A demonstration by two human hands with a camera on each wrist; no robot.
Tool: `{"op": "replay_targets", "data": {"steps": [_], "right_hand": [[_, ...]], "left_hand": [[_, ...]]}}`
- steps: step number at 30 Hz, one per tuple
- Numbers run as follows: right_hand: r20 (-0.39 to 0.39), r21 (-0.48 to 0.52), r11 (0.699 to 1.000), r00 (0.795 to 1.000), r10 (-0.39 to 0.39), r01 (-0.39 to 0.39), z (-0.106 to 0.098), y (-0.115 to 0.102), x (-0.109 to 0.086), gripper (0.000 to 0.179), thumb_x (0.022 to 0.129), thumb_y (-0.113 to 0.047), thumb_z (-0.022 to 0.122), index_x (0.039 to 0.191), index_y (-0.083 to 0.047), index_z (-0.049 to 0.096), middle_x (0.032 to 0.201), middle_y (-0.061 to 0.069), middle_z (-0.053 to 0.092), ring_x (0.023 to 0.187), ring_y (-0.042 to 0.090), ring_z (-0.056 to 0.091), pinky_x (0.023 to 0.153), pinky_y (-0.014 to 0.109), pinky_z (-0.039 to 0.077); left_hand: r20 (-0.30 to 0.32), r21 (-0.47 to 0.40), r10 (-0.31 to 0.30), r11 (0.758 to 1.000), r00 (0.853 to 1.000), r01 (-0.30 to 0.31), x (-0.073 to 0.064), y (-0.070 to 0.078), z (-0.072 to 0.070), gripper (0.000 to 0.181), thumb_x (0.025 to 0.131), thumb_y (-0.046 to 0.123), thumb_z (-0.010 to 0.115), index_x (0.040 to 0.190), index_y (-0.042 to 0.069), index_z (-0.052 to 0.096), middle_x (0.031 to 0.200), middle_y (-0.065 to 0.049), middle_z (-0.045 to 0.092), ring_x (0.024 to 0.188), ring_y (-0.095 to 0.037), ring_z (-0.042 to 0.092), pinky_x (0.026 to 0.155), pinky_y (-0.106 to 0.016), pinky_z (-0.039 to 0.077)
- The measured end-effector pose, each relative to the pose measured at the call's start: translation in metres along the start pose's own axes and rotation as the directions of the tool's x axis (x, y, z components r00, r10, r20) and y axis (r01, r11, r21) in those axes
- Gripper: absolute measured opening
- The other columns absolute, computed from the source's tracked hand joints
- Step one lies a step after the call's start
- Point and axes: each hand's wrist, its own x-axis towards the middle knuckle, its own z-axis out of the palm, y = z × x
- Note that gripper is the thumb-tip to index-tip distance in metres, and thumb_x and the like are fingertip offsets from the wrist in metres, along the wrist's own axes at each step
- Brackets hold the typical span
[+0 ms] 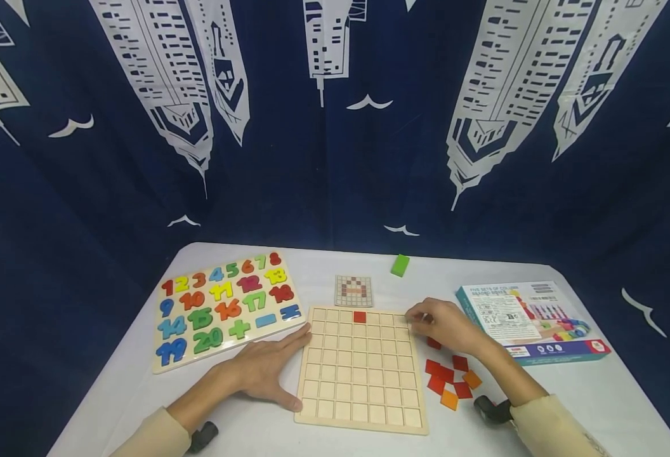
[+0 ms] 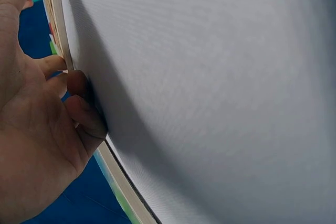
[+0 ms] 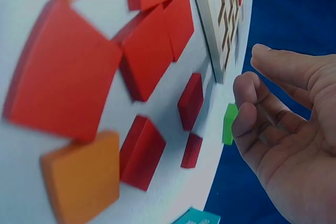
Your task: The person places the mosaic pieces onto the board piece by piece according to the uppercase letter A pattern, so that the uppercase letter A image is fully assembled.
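Observation:
A wooden grid board [image 1: 363,381] lies flat on the table, with one red square tile [image 1: 360,317] in its top row. My left hand [image 1: 263,370] spreads along the board's left side, thumb at the lower edge and fingertips near the upper corner. Over the upper right corner hovers my right hand [image 1: 443,322]; in the right wrist view its fingers are loosely bent, with nothing seen between them. Loose red tiles [image 3: 65,72] and orange tiles [image 3: 84,177] lie right of the board. A small pattern card [image 1: 353,291] sits just beyond the board.
At the left is a number puzzle board [image 1: 232,304] with coloured numerals, close to my left forearm. A boxed toy set [image 1: 532,320] lies at the right, behind my right forearm. A green block [image 1: 400,265] stands near the far table edge, before a dark blue curtain [image 1: 323,158].

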Motion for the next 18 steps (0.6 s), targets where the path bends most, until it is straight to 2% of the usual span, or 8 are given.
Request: {"op": "replay_targets", "data": {"steps": [3, 6, 14, 18], "right_hand": [[0.006, 0.005, 1.000, 1.000, -0.004, 0.004, -0.004, 0.004, -0.004, 0.024, 0.090, -0.012, 0.075, 0.114, -0.011, 0.075, 0.096, -0.005, 0.067, 0.078, 0.013, 0.056, 0.065, 0.025, 0.050], [0.022, 0.000, 1.000, 0.999, 0.023, -0.023, -0.007, 0.006, -0.008, 0.026, 0.089, -0.012, 0.076, 0.114, -0.012, 0.075, 0.098, -0.004, 0.067, 0.078, 0.014, 0.056, 0.065, 0.025, 0.050], [0.121, 0.009, 0.995, 0.988, 0.096, -0.098, -0.014, 0.013, -0.017, 0.031, 0.087, -0.012, 0.077, 0.118, -0.011, 0.073, 0.105, 0.001, 0.068, 0.091, 0.018, 0.056, 0.080, 0.034, 0.051], [0.165, 0.027, 0.989, 0.977, 0.138, -0.144, -0.015, 0.019, -0.021, 0.036, 0.084, -0.011, 0.079, 0.120, -0.010, 0.072, 0.106, 0.001, 0.067, 0.092, 0.019, 0.056, 0.081, 0.036, 0.052]], "left_hand": [[0.000, 0.003, -0.001, 1.000, 1.000, 0.001, 0.000, 0.000, 0.000, 0.126, 0.062, 0.087, 0.068, 0.162, 0.027, 0.020, 0.170, 0.010, 0.003, 0.142, -0.037, 0.041, 0.106, -0.062, 0.037], [0.000, 0.003, -0.001, 1.000, 1.000, 0.001, 0.000, 0.000, 0.001, 0.126, 0.062, 0.087, 0.068, 0.162, 0.027, 0.020, 0.170, 0.010, 0.003, 0.142, -0.037, 0.041, 0.106, -0.062, 0.037], [-0.003, -0.001, -0.001, 1.000, 1.000, 0.001, 0.000, 0.000, 0.001, 0.126, 0.063, 0.087, 0.068, 0.162, 0.028, 0.020, 0.170, 0.010, 0.003, 0.143, -0.036, 0.039, 0.108, -0.061, 0.036], [-0.001, -0.001, -0.002, 1.000, 1.000, 0.002, 0.000, 0.000, 0.001, 0.126, 0.063, 0.087, 0.068, 0.162, 0.028, 0.019, 0.170, 0.010, 0.003, 0.144, -0.036, 0.038, 0.108, -0.062, 0.035]]}}
